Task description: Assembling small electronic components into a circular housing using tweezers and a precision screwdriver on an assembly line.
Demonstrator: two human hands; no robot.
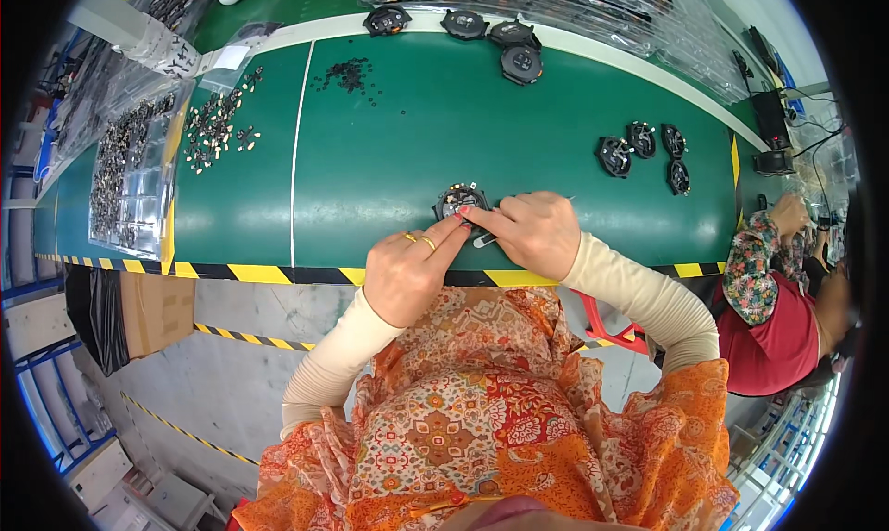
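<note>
While both hands meet near the front edge of the green table (389, 161), the black case (457, 198) lies between their fingertips, its inner parts facing up. The left hand (407, 267) reaches the case from the near left side, fingers extended and close together; its thumb is hidden, so whether it pinches or merely presses cannot be told. The right hand (537, 235) is curled, its thumb extended to the case; its full grip cannot be confirmed. A pale strip (483, 240) shows beneath it, held or lying there, unclear which. The two-sided contact probably steadies the case; working near the edge likely spares the arms a reach.

Four open cases (641, 139) are grouped at right, apparently kept within reach. Round black covers (465, 24) line the white rail (593, 49) at the rear. Small black parts (347, 74) and mixed parts (218, 124) lie loose, with a loaded tray (139, 225) far left. A co-worker's sleeve (752, 267) appears at right. The fingers themselves obstruct the case's lower portion.
</note>
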